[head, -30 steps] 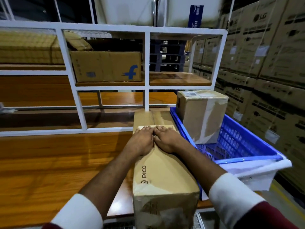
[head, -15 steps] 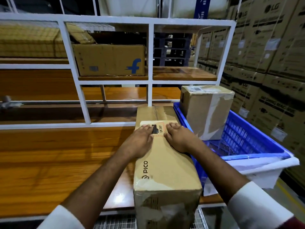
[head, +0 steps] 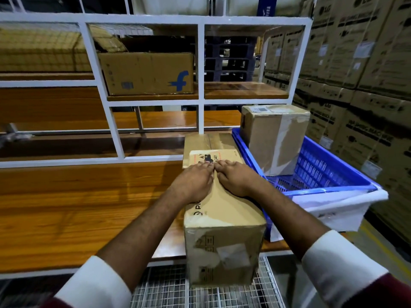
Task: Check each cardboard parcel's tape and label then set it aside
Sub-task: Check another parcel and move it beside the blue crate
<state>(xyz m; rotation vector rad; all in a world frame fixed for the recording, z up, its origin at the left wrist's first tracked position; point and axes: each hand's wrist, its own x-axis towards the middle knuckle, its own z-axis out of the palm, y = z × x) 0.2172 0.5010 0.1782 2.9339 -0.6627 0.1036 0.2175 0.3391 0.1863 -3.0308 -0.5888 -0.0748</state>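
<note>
A long cardboard parcel [head: 224,210] lies lengthwise on the wooden table, its near end sticking out over the table's front edge. A pale label [head: 224,154] with black print sits on the parcel's top toward the far end. My left hand [head: 193,182] and my right hand [head: 236,179] lie flat side by side on the top, fingertips touching at the label's near edge. Clear tape shows on the near end face. A second, squarer parcel [head: 274,138] with a label on top stands in the blue crate.
The blue plastic crate [head: 329,174] stands right of the long parcel on the table's right end. A white metal rack [head: 201,74] behind holds a cardboard box with a blue logo [head: 148,73]. Stacked large cartons [head: 360,85] wall the right side. Wire mesh [head: 169,287] lies below the table edge.
My hands, apart half a second ago with the label showing between them, have come together again and slid back toward me along the parcel's top.
</note>
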